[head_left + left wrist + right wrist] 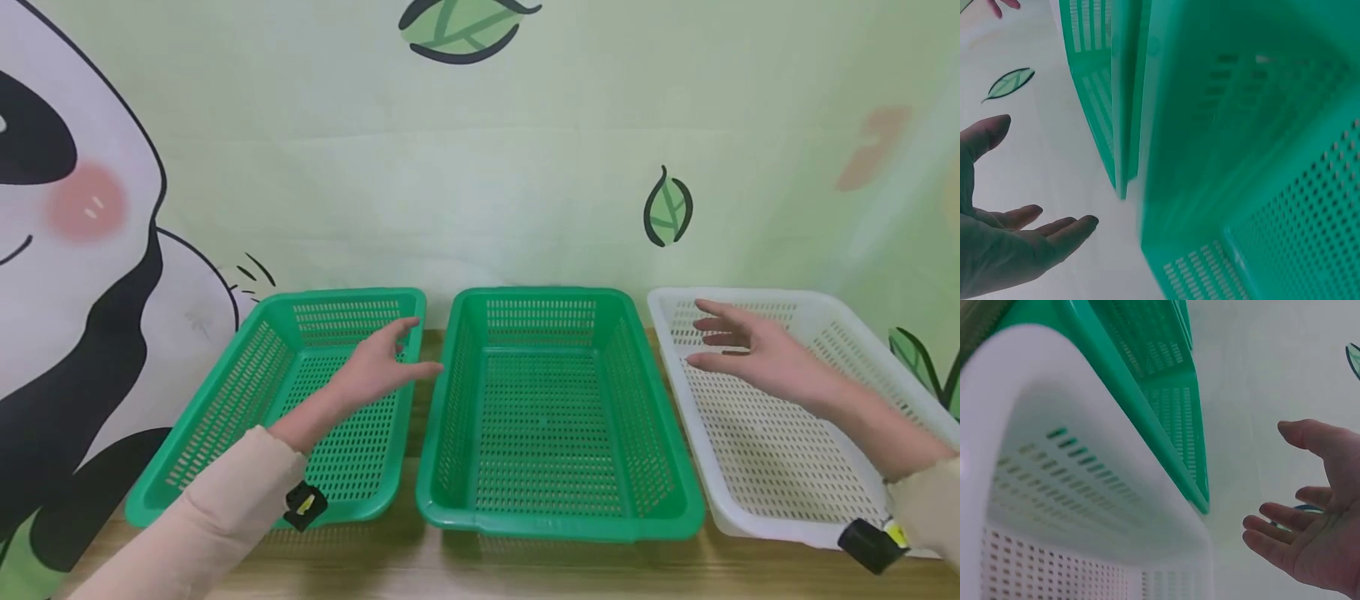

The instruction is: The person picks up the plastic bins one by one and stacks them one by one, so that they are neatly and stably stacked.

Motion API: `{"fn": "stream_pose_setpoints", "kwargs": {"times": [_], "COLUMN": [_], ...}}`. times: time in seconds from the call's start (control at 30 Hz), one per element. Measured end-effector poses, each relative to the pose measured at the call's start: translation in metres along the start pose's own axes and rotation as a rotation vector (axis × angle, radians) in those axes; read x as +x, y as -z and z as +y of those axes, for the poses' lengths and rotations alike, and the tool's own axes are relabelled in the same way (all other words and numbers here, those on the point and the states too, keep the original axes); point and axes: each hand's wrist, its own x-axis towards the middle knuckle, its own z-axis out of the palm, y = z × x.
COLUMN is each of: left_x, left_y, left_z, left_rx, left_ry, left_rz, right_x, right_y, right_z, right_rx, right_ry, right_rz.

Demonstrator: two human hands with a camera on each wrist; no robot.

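Three slotted plastic baskets stand side by side in the head view. Above the left green basket (397,479) hovers my left hand (378,367), its thumb and fingers spread apart and holding nothing. The middle green basket (558,527) lies between my two hands, with no items showing inside. Over the white basket (720,475) on the right is my right hand (765,346), fingers loosely extended and thumb apart, with nothing in it. Both wrist views also show each hand, the left hand (1016,244) and the right hand (1316,525), away from the basket walls.
The baskets rest on a wooden table (360,575). Behind them hangs a pale green cloth (525,192) printed with leaves and a large panda (90,200). A small black device (306,504) sits at the left wrist, another black device (870,546) at the right.
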Motion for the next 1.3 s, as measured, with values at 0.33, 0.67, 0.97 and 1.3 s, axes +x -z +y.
{"fn": "stream_pose_setpoints", "kwargs": {"times": [0.33, 0.67, 0.97, 1.3], "left_x": [-0.003, -0.005, -0.009, -0.01], "left_y": [-0.021, -0.037, -0.043, -0.044], "left_z": [0.006, 0.006, -0.003, -0.006], "left_rx": [-0.135, -0.121, -0.045, 0.014], "left_ry": [0.038, 0.101, 0.124, 0.1], "left_rz": [-0.069, -0.096, -0.103, -0.107], "right_x": [-0.002, -0.006, -0.006, -0.004], "right_y": [-0.033, -0.058, -0.067, -0.064], "right_z": [-0.009, -0.016, -0.013, -0.011], "right_rx": [0.108, 0.146, 0.167, 0.106], "right_ry": [-0.129, -0.201, -0.183, -0.143], "right_rz": [-0.05, -0.076, -0.083, -0.14]}}
